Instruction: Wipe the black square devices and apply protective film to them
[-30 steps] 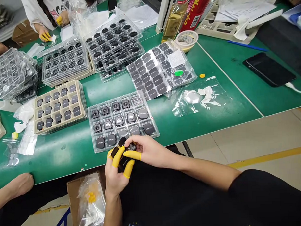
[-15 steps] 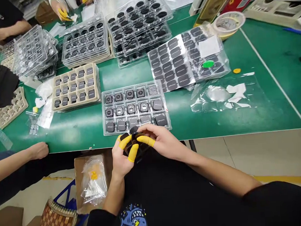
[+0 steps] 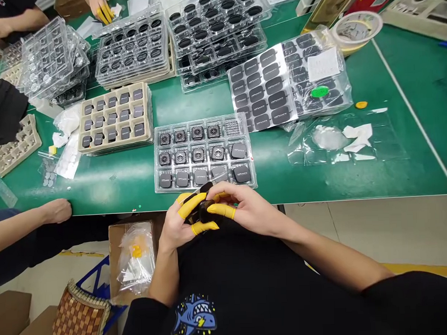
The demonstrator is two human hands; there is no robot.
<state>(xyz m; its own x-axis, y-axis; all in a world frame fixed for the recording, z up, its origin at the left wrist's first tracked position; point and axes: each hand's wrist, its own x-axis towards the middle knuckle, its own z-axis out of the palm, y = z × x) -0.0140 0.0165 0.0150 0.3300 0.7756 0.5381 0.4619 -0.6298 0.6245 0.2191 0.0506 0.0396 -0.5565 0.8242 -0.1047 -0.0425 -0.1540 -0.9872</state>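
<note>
You have a dark device [image 3: 206, 211] between your two hands, just in front of the clear tray [image 3: 234, 128]. Your left hand [image 3: 177, 224] curls narrowly round it, with a thin dark sheet [image 3: 206, 186] sticking up by the fingertips (how you grip that sheet, I can't tell). Your right hand [image 3: 251, 210] pinches the device from the other side, thumb and fingers close together.

In the clear tray, six flat-faced pieces [image 3: 242, 173] fill the near row and the right end of the middle one. Eight round-backed pieces [image 3: 198, 132] sit in the rest, except that the far row's right-end pocket shows its ribbed floor. If a flat dark face marks a finished piece, which is my guess, you're under halfway: six done, eight plus the held one left.

Right of the clear tray and beyond it lies a label sheet [image 3: 256, 92]; left of it is a beige tray [image 3: 147, 111] of dark pieces. Well left, another person's hand [image 3: 58, 211] rests at the table edge.
</note>
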